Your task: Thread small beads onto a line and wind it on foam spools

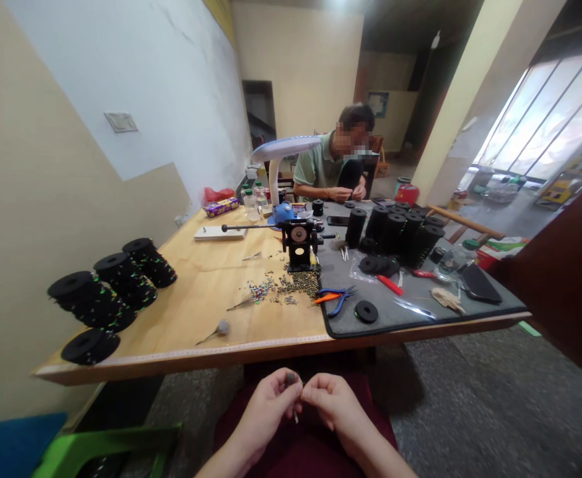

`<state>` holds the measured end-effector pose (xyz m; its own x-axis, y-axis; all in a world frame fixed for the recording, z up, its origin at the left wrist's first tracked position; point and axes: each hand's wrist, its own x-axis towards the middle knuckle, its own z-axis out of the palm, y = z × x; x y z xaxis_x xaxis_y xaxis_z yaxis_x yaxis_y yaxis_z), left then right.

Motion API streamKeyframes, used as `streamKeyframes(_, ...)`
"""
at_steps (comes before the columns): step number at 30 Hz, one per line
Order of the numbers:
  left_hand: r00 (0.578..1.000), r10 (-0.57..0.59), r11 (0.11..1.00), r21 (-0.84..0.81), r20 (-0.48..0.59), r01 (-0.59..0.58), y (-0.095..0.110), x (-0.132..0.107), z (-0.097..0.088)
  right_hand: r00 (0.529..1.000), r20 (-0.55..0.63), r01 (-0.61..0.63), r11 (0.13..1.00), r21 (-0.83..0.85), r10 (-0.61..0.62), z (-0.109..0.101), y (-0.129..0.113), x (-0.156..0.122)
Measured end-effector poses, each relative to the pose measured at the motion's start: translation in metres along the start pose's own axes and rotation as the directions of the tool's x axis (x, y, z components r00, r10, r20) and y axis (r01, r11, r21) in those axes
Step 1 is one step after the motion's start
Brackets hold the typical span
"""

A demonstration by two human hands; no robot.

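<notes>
My two hands meet over my lap, below the front edge of the wooden table [191, 312]. My left hand [271, 405] pinches a small dark piece [291, 378] with a thin pale stem hanging under it. My right hand [333, 401] is curled closed right beside it, its fingertips pressed toward the same piece; what it holds is too small to make out. On the table ahead lie a heap of small metal bits [298, 282], blue-and-orange pliers [335, 297] and a black winding device [299, 242].
Black spools [116, 279] lie at the table's left; more black spools [400, 229] stand on the grey mat [450, 309]. A desk lamp [284, 156] rises at the back. Another person [338, 166] sits at the far end, hands together. A green stool [101, 448] is at lower left.
</notes>
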<state>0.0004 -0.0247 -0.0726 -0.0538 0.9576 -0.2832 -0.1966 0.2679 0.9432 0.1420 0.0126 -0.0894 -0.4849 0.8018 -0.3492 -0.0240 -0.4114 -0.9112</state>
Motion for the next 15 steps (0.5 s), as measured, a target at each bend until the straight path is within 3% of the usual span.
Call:
streamKeyframes(4, 1.0, 0.019, 0.997, 0.076, -0.004, -0.019, 0.0009, -0.0015, -0.0009, 0.999, -0.046, 0.009, 1.0, -0.029, -0.01, -0.0005, -0.001, 0.0006)
streamKeyframes(11, 0.983, 0.182, 0.96, 0.223, -0.022, -0.172, -0.0036, -0.0027, -0.0045, 0.996, -0.078, 0.029, 0.994, -0.108, -0.037, 0.0017, -0.0027, 0.0003)
streamKeyframes(15, 0.978, 0.207, 0.94, 0.277, -0.009, -0.196, -0.0036, -0.0033, -0.0039, 0.995, -0.08, 0.05, 0.993, -0.11, -0.059, 0.002, -0.0034, -0.0003)
